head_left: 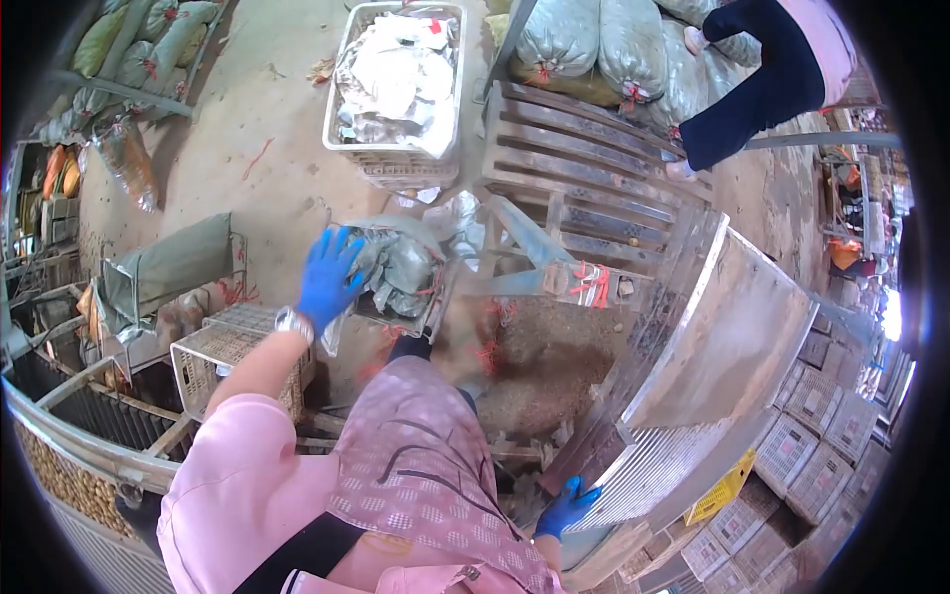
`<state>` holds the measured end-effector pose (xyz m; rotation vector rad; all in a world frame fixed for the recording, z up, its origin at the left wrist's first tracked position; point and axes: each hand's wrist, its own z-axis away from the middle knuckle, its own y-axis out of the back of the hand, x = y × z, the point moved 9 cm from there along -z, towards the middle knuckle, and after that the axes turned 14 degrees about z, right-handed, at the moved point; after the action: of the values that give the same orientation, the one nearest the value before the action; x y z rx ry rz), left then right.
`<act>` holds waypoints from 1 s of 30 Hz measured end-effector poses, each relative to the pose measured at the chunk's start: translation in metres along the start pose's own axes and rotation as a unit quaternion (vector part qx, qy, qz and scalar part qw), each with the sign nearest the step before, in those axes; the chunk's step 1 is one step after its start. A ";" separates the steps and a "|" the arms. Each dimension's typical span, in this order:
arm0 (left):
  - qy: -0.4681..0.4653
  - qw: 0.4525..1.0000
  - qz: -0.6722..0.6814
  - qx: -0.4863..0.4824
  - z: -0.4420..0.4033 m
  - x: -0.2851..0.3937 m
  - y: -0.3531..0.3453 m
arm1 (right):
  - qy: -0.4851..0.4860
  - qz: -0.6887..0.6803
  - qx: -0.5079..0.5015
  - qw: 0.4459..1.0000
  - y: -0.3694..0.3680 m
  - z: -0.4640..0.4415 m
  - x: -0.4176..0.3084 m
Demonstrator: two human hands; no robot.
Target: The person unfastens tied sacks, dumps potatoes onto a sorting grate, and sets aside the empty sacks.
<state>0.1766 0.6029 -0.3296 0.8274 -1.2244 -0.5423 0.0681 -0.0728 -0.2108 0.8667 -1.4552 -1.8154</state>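
My left hand (332, 280), in a blue glove, reaches forward with its fingers spread. It is at the left side of a bin (435, 315) filled with crumpled grey-green plastic bags (404, 269). Whether the fingertips touch the bags, I cannot tell. Low on the right, my right hand (566, 510), also gloved in blue, rests against the edge of a corrugated metal panel (648, 475). Its visible fingers are apart, and no held object shows there.
A white crate (460, 99) heaped with pale scraps stands ahead. Right of it lies a wooden pallet (584, 163) near full sacks (633, 49) and another person's legs (742, 104). A plastic basket (193, 381) is at left. Stacked crates (792, 445) fill the lower right.
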 end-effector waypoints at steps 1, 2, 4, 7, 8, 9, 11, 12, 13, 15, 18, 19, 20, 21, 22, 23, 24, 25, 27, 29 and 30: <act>0.032 0.996 -0.059 0.051 0.023 0.009 0.017 | 0.022 0.017 0.025 0.999 0.001 -0.001 0.000; 0.063 0.986 -0.116 0.101 0.048 0.017 0.028 | 0.042 0.035 0.050 0.997 -0.001 -0.002 0.006; 0.248 0.959 0.024 0.134 0.109 -0.043 -0.011 | 0.032 0.041 0.041 0.998 -0.002 -0.001 0.008; 0.304 0.830 0.439 0.158 0.135 -0.075 -0.096 | -0.016 0.009 -0.012 1.000 -0.002 0.000 0.001; 0.325 0.832 0.430 0.131 0.129 -0.077 -0.109 | -0.009 0.006 -0.001 1.000 -0.003 -0.001 0.006; 0.347 0.832 0.420 0.106 0.106 -0.070 -0.114 | -0.001 0.004 0.009 1.000 -0.003 -0.001 0.008; 0.385 0.849 0.342 0.119 0.065 -0.074 -0.117 | -0.011 -0.001 0.003 1.000 0.000 0.001 0.002; 0.399 0.861 0.275 0.154 0.049 -0.086 -0.119 | -0.017 -0.004 0.002 1.000 -0.001 0.001 0.000; 0.342 0.863 0.347 0.134 0.025 -0.099 -0.132 | -0.003 -0.004 0.024 1.000 -0.001 0.000 -0.003; 0.382 0.854 0.340 0.095 0.001 -0.121 -0.149 | 0.021 0.006 0.069 0.997 0.003 0.002 0.002; 0.143 0.942 0.301 0.033 -0.010 -0.255 -0.303 | 0.020 0.068 0.076 0.995 -0.004 -0.003 0.025; 0.172 0.921 0.349 -0.005 0.003 -0.257 -0.306 | 0.011 0.070 0.074 0.995 -0.008 -0.003 0.026; 0.190 0.893 0.406 -0.042 0.015 -0.257 -0.309 | 0.002 0.075 0.073 0.995 -0.005 -0.003 0.032; 0.203 0.860 0.461 -0.076 0.024 -0.262 -0.318 | -0.006 0.080 0.072 0.994 -0.003 -0.003 0.034; 0.213 0.829 0.506 -0.105 0.032 -0.269 -0.328 | 0.004 0.044 0.083 0.996 -0.003 -0.002 0.031; 0.295 0.669 0.675 -0.097 0.046 -0.309 -0.371 | 0.014 0.009 0.094 0.995 -0.002 -0.001 0.027; 0.334 0.641 0.682 -0.116 0.055 -0.294 -0.360 | 0.026 -0.027 0.104 0.994 0.000 0.001 0.023; 0.374 0.599 0.697 -0.121 0.060 -0.281 -0.350 | 0.004 -0.034 0.084 0.996 0.000 0.002 0.014; 0.426 0.533 0.721 -0.119 0.068 -0.257 -0.330 | -0.036 -0.055 0.043 0.997 0.007 0.008 -0.009; 0.375 0.652 0.650 -0.106 0.054 -0.235 -0.299 | 0.000 -0.011 0.043 0.999 0.005 0.002 0.000; 0.339 0.721 0.599 -0.087 0.048 -0.223 -0.282 | 0.017 0.009 0.048 0.999 0.003 -0.001 0.004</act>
<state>0.0878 0.5886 -0.6805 -0.0847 -0.7513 0.6787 0.0667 -0.0767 -0.2085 0.9244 -1.5329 -1.7216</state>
